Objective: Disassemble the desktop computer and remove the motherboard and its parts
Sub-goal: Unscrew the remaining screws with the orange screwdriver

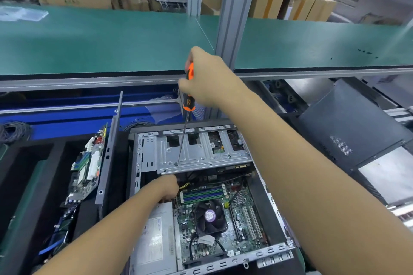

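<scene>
Wrapped round the orange screwdriver (189,96) at frame centre, my right hand (207,80) holds its tip on the drive cage (196,152) below; my left hand (166,187) reaches under that cage, grasp hidden; motherboard (243,214) lies lower centre, beneath both

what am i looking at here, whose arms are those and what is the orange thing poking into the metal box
There is no machine here. These are a person's two bare arms, seen by one camera worn on their head that looks forward and down.

The metal box is an open desktop computer case. Inside it are the green motherboard with its round black cooling fan, a grey power supply and a silver drive cage.

The right hand holds an orange and black screwdriver nearly upright, with its tip on the cage. The left hand reaches into the case beside the power supply. Its fingers are hidden, so I cannot tell what it holds.

To the left, another circuit board leans on edge.
</scene>
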`<control>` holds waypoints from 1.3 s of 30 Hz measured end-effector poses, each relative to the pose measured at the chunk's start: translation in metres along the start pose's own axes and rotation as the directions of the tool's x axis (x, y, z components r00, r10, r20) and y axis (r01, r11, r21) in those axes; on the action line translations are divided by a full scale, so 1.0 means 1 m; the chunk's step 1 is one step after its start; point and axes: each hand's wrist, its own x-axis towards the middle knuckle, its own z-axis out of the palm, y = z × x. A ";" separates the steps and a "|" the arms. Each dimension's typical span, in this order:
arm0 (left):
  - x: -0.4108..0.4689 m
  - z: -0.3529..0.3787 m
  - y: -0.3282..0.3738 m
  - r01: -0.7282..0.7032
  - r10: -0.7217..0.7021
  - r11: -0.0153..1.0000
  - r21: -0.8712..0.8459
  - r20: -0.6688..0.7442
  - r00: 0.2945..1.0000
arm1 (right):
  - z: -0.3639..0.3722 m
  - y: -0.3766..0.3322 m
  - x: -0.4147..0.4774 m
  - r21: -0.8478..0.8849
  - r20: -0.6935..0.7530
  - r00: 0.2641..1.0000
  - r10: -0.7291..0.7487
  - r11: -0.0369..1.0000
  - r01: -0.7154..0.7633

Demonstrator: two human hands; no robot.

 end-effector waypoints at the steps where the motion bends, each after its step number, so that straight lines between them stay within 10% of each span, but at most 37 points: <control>1: -0.006 -0.003 0.002 -0.011 0.010 0.999 0.044 0.012 1.000 | -0.001 0.001 -0.003 0.004 -0.028 1.000 0.004 1.000 -0.004; 4: -0.020 -0.012 0.013 -0.097 0.088 0.993 0.070 0.122 0.989 | -0.001 0.003 -0.014 0.002 -0.104 0.994 0.025 1.000 -0.025; 7: -0.032 -0.027 0.029 -0.142 0.207 0.950 -0.277 0.222 0.953 | -0.002 0.006 -0.027 0.032 -0.154 0.987 0.045 0.999 -0.041; 18: -0.064 -0.026 0.069 -0.223 0.346 0.445 -0.867 -0.063 0.936 | -0.056 0.046 -0.083 0.251 -0.351 0.927 0.129 0.967 -0.039; 23: -0.069 -0.001 0.097 -0.161 0.218 0.068 -0.985 -0.143 0.965 | -0.070 0.100 -0.109 0.455 -0.133 0.945 0.299 0.866 -0.210; 28: -0.080 0.024 0.125 -0.165 0.205 -0.140 -0.976 -0.192 0.960 | -0.053 0.161 -0.136 0.780 0.215 0.921 0.324 0.510 -0.362; 34: -0.099 0.061 0.152 -0.220 0.200 0.000 -0.975 -0.216 0.956 | -0.023 0.205 -0.173 0.919 0.340 0.908 0.247 0.117 -0.376; 39: -0.116 0.090 0.214 -0.280 0.285 0.175 -0.944 -0.224 0.932 | -0.031 0.239 -0.196 0.925 0.316 0.928 0.195 0.154 -0.348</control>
